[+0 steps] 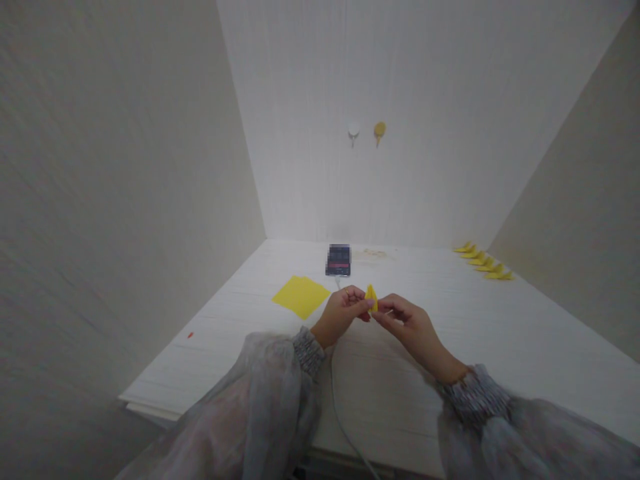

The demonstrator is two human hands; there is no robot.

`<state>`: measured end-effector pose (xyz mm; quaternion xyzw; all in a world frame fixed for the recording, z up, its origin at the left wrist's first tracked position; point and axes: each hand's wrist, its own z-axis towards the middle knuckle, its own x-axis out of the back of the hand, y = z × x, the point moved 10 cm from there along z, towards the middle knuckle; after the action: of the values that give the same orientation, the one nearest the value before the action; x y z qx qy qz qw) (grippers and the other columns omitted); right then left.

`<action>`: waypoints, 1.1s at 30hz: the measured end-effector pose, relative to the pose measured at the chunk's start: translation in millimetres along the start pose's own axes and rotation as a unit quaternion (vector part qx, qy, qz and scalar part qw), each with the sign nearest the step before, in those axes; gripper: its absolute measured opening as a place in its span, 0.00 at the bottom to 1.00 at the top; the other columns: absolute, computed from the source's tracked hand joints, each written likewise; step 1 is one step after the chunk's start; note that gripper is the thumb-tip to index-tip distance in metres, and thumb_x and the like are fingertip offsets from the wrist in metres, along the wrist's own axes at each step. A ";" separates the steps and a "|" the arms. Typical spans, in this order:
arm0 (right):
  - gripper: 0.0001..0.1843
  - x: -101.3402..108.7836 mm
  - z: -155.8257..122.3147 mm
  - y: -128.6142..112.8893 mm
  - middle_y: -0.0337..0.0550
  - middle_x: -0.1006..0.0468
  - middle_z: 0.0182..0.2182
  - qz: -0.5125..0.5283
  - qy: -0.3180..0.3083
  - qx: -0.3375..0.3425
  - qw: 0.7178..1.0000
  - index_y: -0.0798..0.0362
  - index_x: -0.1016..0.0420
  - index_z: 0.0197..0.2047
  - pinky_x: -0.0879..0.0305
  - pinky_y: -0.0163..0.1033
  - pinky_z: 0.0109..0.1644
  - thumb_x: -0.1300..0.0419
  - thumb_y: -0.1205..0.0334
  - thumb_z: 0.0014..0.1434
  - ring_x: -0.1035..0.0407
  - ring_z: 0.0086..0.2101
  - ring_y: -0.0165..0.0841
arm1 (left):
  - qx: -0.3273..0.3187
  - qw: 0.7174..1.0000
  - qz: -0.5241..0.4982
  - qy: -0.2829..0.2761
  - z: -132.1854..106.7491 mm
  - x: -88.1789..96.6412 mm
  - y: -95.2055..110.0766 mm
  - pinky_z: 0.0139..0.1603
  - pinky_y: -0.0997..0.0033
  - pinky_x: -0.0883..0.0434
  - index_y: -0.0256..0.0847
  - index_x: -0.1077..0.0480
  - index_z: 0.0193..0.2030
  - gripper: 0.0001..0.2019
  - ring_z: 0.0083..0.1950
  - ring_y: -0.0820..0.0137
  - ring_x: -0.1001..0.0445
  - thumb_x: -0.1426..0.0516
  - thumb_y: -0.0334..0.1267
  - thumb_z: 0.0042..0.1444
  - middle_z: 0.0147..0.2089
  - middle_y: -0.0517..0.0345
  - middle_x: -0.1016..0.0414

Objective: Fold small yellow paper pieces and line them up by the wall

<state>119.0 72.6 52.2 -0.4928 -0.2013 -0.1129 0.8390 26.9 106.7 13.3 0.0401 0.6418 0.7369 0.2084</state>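
Observation:
Between my two hands, above the white table, is a small piece of folded yellow paper (pixel 371 295), standing upright. My left hand (pixel 349 310) pinches it from the left, with the thumb across its lower part. From the right, my right hand (pixel 407 323) grips its edge between thumb and fingertips. The fingers hide part of the folds. Left of my left hand lie flat yellow paper sheets (pixel 301 297), squared up with one corner toward me. A row of several folded yellow paper pieces (pixel 483 261) with pointed tips stands at the far right.
A phone (pixel 339 260) lies at the back of the table (pixel 505 333), with a white cable (pixel 337 393) running under my hands to the front edge. Walls close in the left, back and right. Two hooks (pixel 379 130) hang on the back wall. A small red bit (pixel 190 335) lies at left.

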 end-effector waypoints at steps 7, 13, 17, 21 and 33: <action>0.09 3.7 -0.1 21.0 0.36 0.31 0.20 0.027 0.043 -0.069 0.996 0.53 0.31 0.24 0.42 0.33 0.26 0.39 0.56 0.44 0.38 0.23 0.28 | 0.010 1.000 -0.007 -0.011 0.6 -2.2 -5.0 0.25 0.76 0.35 0.34 0.39 0.25 0.15 0.21 0.79 0.33 0.39 0.41 0.37 0.21 0.62 0.31; 0.09 -2.0 -2.7 29.2 0.36 0.29 0.19 0.161 0.031 -0.128 0.978 0.54 0.30 0.24 0.40 0.34 0.28 0.38 0.58 0.42 0.36 0.23 0.28 | 0.001 1.000 -0.022 -0.013 -0.7 -0.9 -1.7 0.26 0.76 0.34 0.34 0.37 0.27 0.14 0.22 0.77 0.31 0.39 0.39 0.38 0.22 0.62 0.31; 0.08 -3.6 -2.5 30.8 0.36 0.29 0.19 0.207 0.037 -0.140 0.968 0.54 0.29 0.24 0.40 0.35 0.30 0.38 0.59 0.42 0.35 0.23 0.28 | -0.010 1.000 -0.011 -0.004 -0.2 1.5 -1.7 0.28 0.75 0.33 0.34 0.35 0.28 0.12 0.23 0.77 0.31 0.40 0.39 0.39 0.23 0.61 0.30; 0.07 -7.5 -1.8 33.3 0.37 0.29 0.19 0.231 0.040 -0.143 0.962 0.54 0.29 0.24 0.40 0.35 0.31 0.38 0.60 0.42 0.36 0.23 0.28 | -0.019 0.999 0.027 0.009 -0.2 3.7 -1.1 0.28 0.76 0.34 0.34 0.34 0.28 0.11 0.23 0.77 0.31 0.41 0.40 0.41 0.23 0.61 0.31; 0.07 -8.9 -3.0 36.3 0.34 0.32 0.18 0.235 0.052 -0.140 0.961 0.54 0.31 0.21 0.43 0.33 0.28 0.38 0.60 0.42 0.39 0.22 0.26 | -0.038 0.990 0.131 0.033 -2.2 2.9 3.3 0.26 0.76 0.34 0.36 0.35 0.26 0.06 0.23 0.76 0.32 0.45 0.37 0.44 0.22 0.61 0.32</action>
<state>125.8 87.6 18.5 -0.6322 -0.0186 0.0346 0.7738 22.7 105.4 15.5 0.0916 0.6090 0.7827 0.0903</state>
